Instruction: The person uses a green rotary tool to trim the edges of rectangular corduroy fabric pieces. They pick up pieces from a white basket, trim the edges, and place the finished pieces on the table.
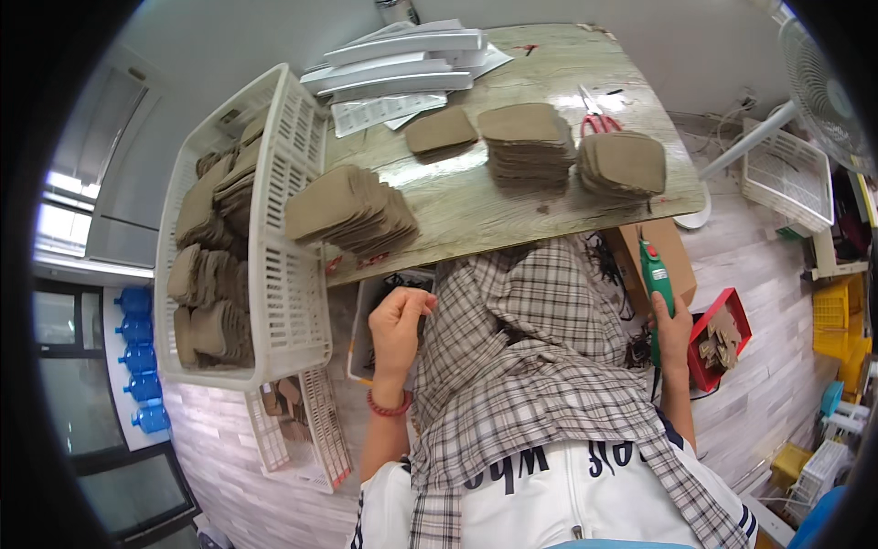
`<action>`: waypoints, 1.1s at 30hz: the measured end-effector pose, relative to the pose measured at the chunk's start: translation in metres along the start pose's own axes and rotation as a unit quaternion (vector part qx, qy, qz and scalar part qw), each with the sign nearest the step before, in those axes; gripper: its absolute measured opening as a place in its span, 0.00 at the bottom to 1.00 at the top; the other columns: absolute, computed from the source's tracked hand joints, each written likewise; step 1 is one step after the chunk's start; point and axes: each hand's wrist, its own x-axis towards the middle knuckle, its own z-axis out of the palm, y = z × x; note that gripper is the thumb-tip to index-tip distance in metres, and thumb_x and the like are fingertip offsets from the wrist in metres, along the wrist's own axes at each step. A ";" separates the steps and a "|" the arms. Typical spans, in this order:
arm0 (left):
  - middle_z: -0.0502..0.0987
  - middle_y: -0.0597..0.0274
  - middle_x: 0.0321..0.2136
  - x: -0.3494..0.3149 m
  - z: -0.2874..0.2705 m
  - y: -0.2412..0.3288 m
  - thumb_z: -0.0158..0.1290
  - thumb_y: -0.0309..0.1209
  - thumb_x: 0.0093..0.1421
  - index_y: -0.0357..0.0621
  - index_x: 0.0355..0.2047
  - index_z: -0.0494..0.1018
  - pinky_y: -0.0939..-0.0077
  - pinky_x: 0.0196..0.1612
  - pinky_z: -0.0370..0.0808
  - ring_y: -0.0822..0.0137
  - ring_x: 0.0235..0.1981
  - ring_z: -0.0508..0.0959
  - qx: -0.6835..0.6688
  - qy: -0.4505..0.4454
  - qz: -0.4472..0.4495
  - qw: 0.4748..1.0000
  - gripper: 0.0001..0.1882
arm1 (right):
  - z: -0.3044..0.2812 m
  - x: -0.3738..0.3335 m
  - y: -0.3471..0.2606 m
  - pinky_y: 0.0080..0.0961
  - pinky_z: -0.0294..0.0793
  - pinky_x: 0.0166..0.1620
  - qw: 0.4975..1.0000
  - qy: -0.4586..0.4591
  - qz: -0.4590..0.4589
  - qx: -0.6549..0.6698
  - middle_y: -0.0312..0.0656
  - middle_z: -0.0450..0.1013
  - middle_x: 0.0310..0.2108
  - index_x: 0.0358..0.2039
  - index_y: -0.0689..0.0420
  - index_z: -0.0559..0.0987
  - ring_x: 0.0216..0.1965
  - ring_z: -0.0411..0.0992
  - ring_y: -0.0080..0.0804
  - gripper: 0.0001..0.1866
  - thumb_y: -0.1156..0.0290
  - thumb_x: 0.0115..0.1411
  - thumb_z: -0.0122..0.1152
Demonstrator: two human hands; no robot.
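My right hand (670,331) is wrapped round a green corded handheld power tool (657,274) with a narrow tip pointing up, beside the table's right end. Near the table's front edge, above my lap, my left hand (400,320) is closed with its fingers curled in; whatever they may hold is hidden. On the wooden table (448,215) are stacks of brown rounded pads: a leaning stack (338,206) at the left, a low stack (442,133), a tall stack (526,142) and another stack (624,165) at the right. Red-handled scissors (599,119) lie behind the right stack.
A white plastic crate (293,220) full of brown pads stands left of the table. White sheets and strips (402,69) are piled at the back. A red box (744,320) holding brown scraps and a cardboard box (672,247) sit at the right, near a fan (823,91).
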 end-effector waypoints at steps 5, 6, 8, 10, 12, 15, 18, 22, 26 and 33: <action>0.80 0.50 0.32 0.011 0.027 0.186 0.51 0.26 0.61 0.33 0.33 0.77 0.65 0.45 0.73 0.57 0.36 0.79 -0.176 -0.197 0.378 0.887 0.08 | -0.006 -0.006 -0.003 0.20 0.67 0.23 1.000 0.006 0.012 0.005 0.35 0.70 0.18 0.30 0.64 0.76 0.18 0.68 0.20 0.18 0.59 0.60 0.63; 0.81 0.53 0.29 0.007 0.017 0.222 0.49 0.27 0.63 0.39 0.31 0.77 0.61 0.39 0.75 0.58 0.30 0.80 -0.101 -0.324 0.475 0.812 0.08 | 0.006 -0.004 -0.014 0.20 0.67 0.23 1.000 -0.026 -0.005 0.008 0.35 0.70 0.18 0.30 0.64 0.76 0.18 0.68 0.20 0.18 0.59 0.60 0.63; 0.80 0.53 0.31 0.012 0.042 0.243 0.48 0.27 0.63 0.39 0.32 0.76 0.61 0.41 0.74 0.58 0.31 0.79 -0.130 -0.438 0.509 0.730 0.08 | -0.001 -0.010 -0.011 0.20 0.68 0.24 1.000 0.000 -0.001 0.002 0.36 0.70 0.18 0.31 0.64 0.76 0.19 0.68 0.20 0.17 0.60 0.60 0.63; 0.80 0.53 0.32 -0.005 0.061 0.253 0.48 0.27 0.64 0.39 0.33 0.76 0.61 0.42 0.73 0.58 0.33 0.78 -0.152 -0.473 0.513 0.701 0.08 | 0.005 -0.011 -0.010 0.20 0.69 0.24 1.000 -0.009 -0.004 0.007 0.36 0.71 0.18 0.32 0.65 0.77 0.19 0.69 0.20 0.17 0.60 0.60 0.63; 0.79 0.53 0.33 -0.021 0.078 0.247 0.48 0.28 0.64 0.39 0.34 0.75 0.61 0.43 0.72 0.58 0.34 0.77 -0.189 -0.476 0.516 0.687 0.08 | 0.004 -0.013 -0.009 0.20 0.69 0.24 1.000 -0.009 -0.004 0.010 0.36 0.71 0.18 0.32 0.65 0.77 0.19 0.69 0.20 0.17 0.60 0.60 0.63; 0.78 0.54 0.35 -0.035 0.098 0.241 0.47 0.28 0.64 0.39 0.36 0.75 0.61 0.45 0.70 0.58 0.36 0.75 -0.246 -0.463 0.527 0.669 0.08 | -0.003 -0.013 -0.007 0.20 0.69 0.24 1.000 -0.007 -0.007 0.004 0.36 0.71 0.18 0.33 0.65 0.77 0.19 0.69 0.20 0.17 0.60 0.60 0.63; 0.77 0.54 0.37 -0.045 0.111 0.242 0.47 0.28 0.64 0.38 0.37 0.74 0.61 0.47 0.68 0.59 0.38 0.74 -0.284 -0.442 0.533 0.664 0.08 | -0.004 -0.007 -0.002 0.20 0.69 0.23 1.000 0.000 -0.008 0.009 0.36 0.71 0.18 0.33 0.65 0.77 0.18 0.69 0.20 0.18 0.59 0.60 0.63; 0.75 0.54 0.40 -0.055 0.118 0.241 0.47 0.28 0.64 0.38 0.39 0.73 0.61 0.49 0.66 0.59 0.41 0.72 -0.326 -0.407 0.545 0.656 0.08 | -0.001 -0.009 -0.008 0.20 0.67 0.23 1.000 -0.009 -0.013 -0.003 0.35 0.71 0.18 0.32 0.64 0.76 0.18 0.68 0.19 0.18 0.59 0.61 0.62; 0.73 0.54 0.42 -0.062 0.121 0.238 0.46 0.28 0.65 0.38 0.41 0.72 0.61 0.51 0.64 0.60 0.44 0.69 -0.356 -0.373 0.560 0.649 0.09 | 0.004 -0.014 -0.008 0.19 0.65 0.23 1.000 -0.022 -0.021 -0.001 0.35 0.70 0.18 0.31 0.62 0.76 0.18 0.67 0.19 0.18 0.57 0.62 0.61; 0.71 0.55 0.47 -0.056 0.115 0.220 0.45 0.29 0.65 0.37 0.45 0.70 0.62 0.56 0.60 0.60 0.49 0.66 -0.380 -0.293 0.595 0.645 0.11 | 0.000 -0.013 0.006 0.19 0.65 0.23 0.999 -0.019 -0.025 -0.018 0.35 0.70 0.19 0.32 0.62 0.76 0.18 0.66 0.19 0.16 0.59 0.61 0.61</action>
